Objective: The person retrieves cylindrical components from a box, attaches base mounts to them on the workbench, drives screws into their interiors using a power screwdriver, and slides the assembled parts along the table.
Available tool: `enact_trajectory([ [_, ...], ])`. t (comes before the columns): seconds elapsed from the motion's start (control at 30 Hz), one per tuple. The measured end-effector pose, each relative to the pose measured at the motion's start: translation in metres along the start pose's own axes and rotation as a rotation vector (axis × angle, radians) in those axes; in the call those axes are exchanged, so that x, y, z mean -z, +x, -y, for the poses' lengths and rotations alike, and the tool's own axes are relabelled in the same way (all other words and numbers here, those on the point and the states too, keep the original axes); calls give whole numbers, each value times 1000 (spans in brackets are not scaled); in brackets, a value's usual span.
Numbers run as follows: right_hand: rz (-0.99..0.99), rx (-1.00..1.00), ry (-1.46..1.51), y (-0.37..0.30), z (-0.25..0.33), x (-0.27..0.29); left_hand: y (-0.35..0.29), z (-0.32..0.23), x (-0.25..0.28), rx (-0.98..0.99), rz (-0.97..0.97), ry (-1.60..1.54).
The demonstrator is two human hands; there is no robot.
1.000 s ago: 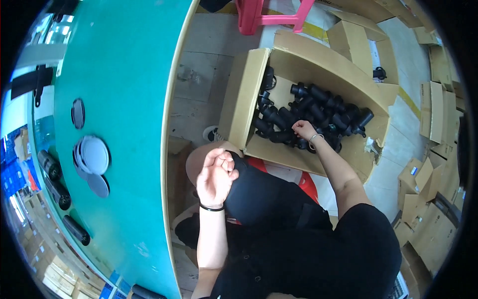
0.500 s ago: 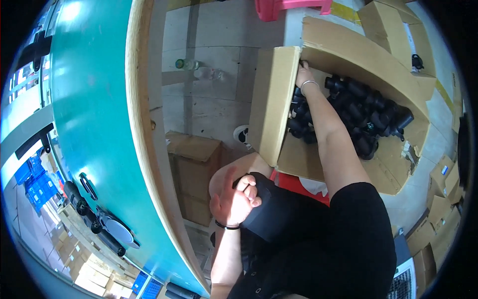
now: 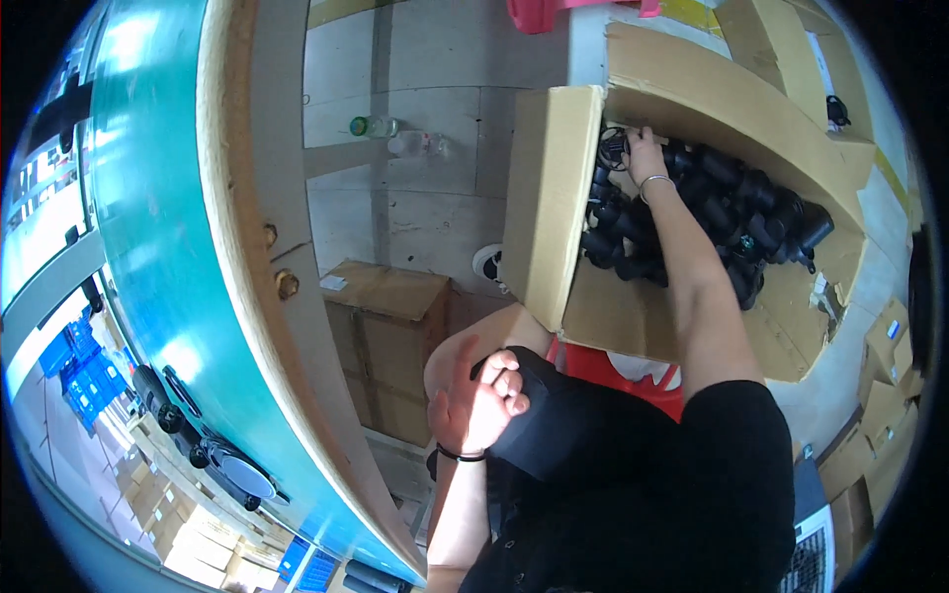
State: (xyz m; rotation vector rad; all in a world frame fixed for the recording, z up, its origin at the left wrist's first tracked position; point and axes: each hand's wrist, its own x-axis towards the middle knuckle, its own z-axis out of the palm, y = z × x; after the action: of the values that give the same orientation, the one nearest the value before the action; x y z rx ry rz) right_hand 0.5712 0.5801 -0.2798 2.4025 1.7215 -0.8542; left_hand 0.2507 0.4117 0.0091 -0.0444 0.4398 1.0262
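We are picking from the open brown cardboard box (image 3: 554, 198) at upper right, our right hand (image 3: 645, 153) closing on a black plastic part (image 3: 615, 148), our left hand (image 3: 476, 400) loosely open and empty at centre.

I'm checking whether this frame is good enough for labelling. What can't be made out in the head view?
- Right hand: its fingertips are buried among the black parts in the cardboard box, so a grasp cannot be told.
- Left hand: curled by the knee; whether it holds anything is unclear.
- Black parts: too small and dark to tell their kind.
- Box bottom: hidden by the right forearm.
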Motion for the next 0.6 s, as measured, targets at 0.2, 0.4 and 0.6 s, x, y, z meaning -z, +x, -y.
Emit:
enact_trajectory([
  [0.2, -162, 379, 229, -119, -42, 148, 31, 17, -27, 72, -128, 502],
  [0.4, 212, 774, 403, -228, 24, 249, 85, 90, -67, 97, 162, 1591],
  [0.6, 787, 194, 1710, -219, -1, 169, 62, 94, -59, 103, -262, 889],
])
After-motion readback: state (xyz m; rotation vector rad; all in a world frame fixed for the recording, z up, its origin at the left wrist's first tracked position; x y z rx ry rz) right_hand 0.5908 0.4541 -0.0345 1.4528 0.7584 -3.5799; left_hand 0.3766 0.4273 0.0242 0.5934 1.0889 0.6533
